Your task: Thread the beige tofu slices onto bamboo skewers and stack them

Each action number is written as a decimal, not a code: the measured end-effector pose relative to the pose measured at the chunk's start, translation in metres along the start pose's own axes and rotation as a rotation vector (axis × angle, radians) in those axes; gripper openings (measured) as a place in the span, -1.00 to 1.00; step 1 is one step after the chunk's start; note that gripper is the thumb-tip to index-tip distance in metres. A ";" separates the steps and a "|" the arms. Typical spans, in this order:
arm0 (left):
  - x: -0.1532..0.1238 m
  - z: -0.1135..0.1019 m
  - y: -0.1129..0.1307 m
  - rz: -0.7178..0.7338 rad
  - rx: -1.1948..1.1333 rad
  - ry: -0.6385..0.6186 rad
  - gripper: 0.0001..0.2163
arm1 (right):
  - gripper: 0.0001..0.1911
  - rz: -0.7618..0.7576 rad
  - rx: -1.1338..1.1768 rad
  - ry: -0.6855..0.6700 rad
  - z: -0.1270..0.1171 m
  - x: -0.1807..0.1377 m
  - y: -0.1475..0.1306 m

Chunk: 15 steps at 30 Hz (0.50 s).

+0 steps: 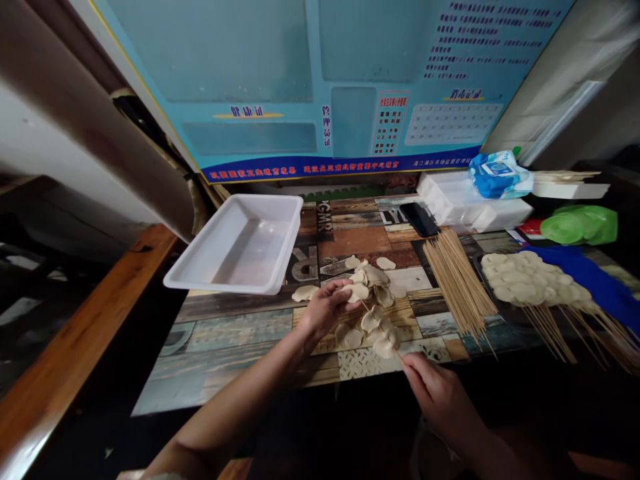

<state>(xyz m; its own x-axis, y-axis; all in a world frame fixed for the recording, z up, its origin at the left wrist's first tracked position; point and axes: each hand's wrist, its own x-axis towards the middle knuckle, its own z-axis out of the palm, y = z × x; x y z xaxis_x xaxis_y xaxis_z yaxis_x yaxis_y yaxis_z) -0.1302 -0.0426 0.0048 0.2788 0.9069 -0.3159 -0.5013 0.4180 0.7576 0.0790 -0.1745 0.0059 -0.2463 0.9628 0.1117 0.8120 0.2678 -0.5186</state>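
Note:
My left hand [327,303] is closed in a pinch on a pale round food slice [358,291] at the tip of a thin bamboo skewer [395,350]. My right hand [436,390] grips the skewer's near end. Several slices [383,333] are threaded on the skewer between my hands. A loose heap of the same slices [375,275] lies on the patterned table just beyond my left hand.
An empty white plastic tub [240,247] sits at the left. A bundle of bare skewers [457,280] lies at centre right, with finished skewers of slices [530,283] further right. White foam trays [465,200], a black phone [419,219], blue and green bags stand behind.

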 end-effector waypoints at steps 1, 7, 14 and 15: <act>0.000 0.002 0.001 -0.006 -0.018 0.000 -0.71 | -0.72 -0.005 0.002 0.001 0.001 0.000 0.000; -0.004 0.012 0.004 0.072 -0.085 0.018 -0.76 | -0.72 0.005 -0.012 0.015 0.002 -0.003 0.003; -0.013 0.018 -0.006 0.175 -0.002 0.003 -0.77 | -0.72 0.026 -0.025 0.015 0.004 -0.001 0.003; -0.014 0.019 -0.007 0.182 0.001 0.007 -0.77 | -0.73 0.025 -0.028 0.015 0.004 -0.001 0.003</act>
<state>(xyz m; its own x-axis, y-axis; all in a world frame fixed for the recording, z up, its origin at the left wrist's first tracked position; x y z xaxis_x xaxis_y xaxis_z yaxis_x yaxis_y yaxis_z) -0.1147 -0.0592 0.0146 0.1778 0.9678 -0.1781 -0.5423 0.2474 0.8030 0.0793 -0.1745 0.0014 -0.2176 0.9696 0.1120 0.8322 0.2443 -0.4977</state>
